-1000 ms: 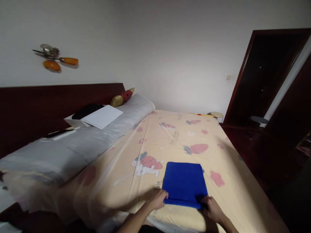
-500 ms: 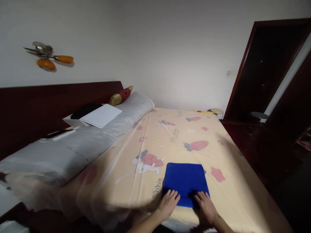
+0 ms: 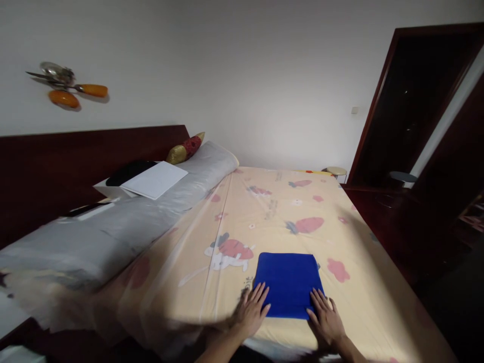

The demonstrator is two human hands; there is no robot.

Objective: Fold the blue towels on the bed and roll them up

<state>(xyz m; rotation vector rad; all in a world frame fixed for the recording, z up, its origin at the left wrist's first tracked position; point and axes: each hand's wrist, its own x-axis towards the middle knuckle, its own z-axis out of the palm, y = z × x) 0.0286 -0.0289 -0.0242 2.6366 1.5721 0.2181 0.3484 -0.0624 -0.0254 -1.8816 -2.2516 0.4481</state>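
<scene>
A folded blue cloth [image 3: 288, 282] lies flat on the yellow bed sheet [image 3: 272, 222], near the bed's front edge. My left hand [image 3: 251, 311] lies flat with fingers stretched out, its fingertips on the cloth's near left corner. My right hand [image 3: 325, 320] lies flat too, fingers spread, touching the cloth's near right corner. Neither hand holds anything.
A long grey bolster [image 3: 113, 227] runs along the dark wooden headboard [image 3: 56, 171] on the left, with a white paper [image 3: 155, 179] and a black item on it. A dark wooden door frame [image 3: 381, 101] and furniture stand at the right. A small round stool [image 3: 336, 172] is beyond the bed.
My hands had gripped the cloth's near edge, then pressed on it; now they have slid back to its near corners with fingers spread flat. The cloth looks smoother.
</scene>
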